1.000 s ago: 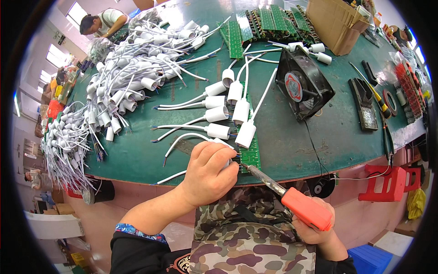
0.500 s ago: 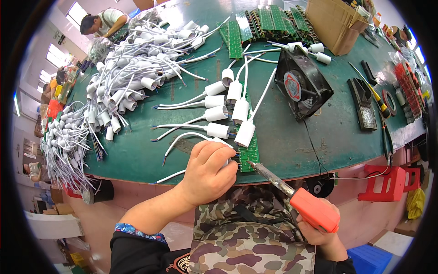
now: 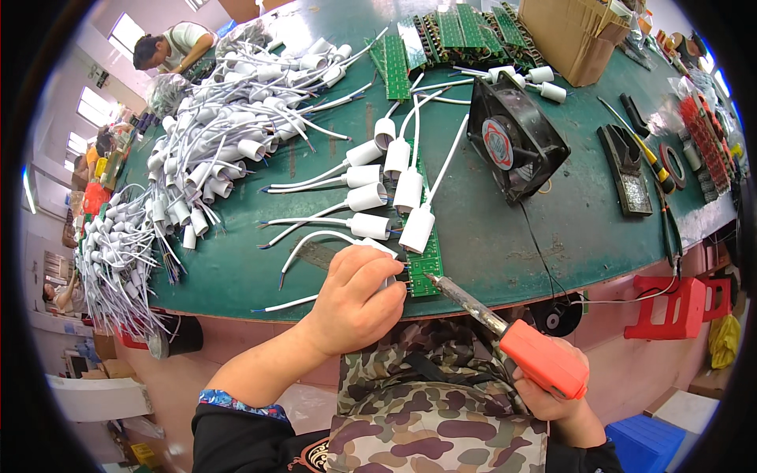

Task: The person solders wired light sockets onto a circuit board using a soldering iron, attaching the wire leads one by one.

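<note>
My left hand point(image 3: 355, 296) is closed around a white lamp socket point(image 3: 389, 283), mostly hidden by my fingers, at the left edge of a long green circuit board point(image 3: 424, 266). A white cable point(image 3: 289, 303) runs out from under this hand. My right hand point(image 3: 536, 398) grips the red handle of a soldering iron point(image 3: 544, 359). Its tip meets or hovers just over the board near its close end; I cannot tell which. More white sockets point(image 3: 370, 226) with cables lie in a row along the board's left side, and several others point(image 3: 416, 229) rest across the board.
A large heap of white sockets point(image 3: 229, 134) covers the table's left. Beyond the board are stacked circuit boards point(image 3: 457, 31) and a cardboard box point(image 3: 572, 35). Right of it stands a black fan point(image 3: 516, 142); farther right lie a black iron stand point(image 3: 625, 169) and a screwdriver point(image 3: 658, 169). Another person point(image 3: 177, 47) sits far left.
The whole view has shifted slightly, with table things a little farther left. Both hands keep their hold, and the iron's tip stays at the board's near end.
</note>
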A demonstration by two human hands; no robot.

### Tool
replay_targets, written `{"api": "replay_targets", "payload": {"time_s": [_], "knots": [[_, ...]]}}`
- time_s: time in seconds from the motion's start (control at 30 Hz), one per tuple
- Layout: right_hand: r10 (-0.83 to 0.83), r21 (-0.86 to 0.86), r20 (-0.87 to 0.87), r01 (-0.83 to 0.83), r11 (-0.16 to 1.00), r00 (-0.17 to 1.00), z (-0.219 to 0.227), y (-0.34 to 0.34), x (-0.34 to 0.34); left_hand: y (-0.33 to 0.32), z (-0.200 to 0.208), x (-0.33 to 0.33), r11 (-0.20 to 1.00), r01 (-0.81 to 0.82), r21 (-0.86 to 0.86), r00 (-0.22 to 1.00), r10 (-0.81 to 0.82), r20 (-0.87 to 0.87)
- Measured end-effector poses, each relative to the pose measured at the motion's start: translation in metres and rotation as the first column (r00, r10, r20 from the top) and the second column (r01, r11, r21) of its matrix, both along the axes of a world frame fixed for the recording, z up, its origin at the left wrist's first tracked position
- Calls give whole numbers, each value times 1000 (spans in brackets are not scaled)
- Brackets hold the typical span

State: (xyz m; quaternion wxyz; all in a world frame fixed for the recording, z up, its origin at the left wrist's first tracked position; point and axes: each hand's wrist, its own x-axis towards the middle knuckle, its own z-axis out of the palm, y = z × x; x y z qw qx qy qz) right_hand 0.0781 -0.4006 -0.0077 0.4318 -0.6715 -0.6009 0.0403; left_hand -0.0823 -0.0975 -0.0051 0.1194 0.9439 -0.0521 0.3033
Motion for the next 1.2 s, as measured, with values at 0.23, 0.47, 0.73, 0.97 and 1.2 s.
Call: {"api": "replay_targets", "payload": {"time_s": [0.23, 0.47, 0.73, 0.97, 1.2], "knots": [[9, 4, -38, -9, 1000, 999, -3, -1, 0, 0, -1, 0, 1000, 15, 1, 1000, -15, 12], [32, 16, -66, -31, 999, 997, -7, 3, -1, -2, 0, 2, 999, -5, 36, 1000, 4, 28], [43, 35, -62, -41, 999, 997, -10, 6, -3, -2, -2, 4, 999, -21, 44, 999, 19, 44], [31, 32, -61, -29, 999, 998, -10, 6, -5, -3, -2, 4, 999, -27, 45, 999, 25, 39], [17, 52, -55, -15, 999, 998, -7, 9, -6, -4, -2, 5, 999, -25, 40, 999, 24, 38]]}}
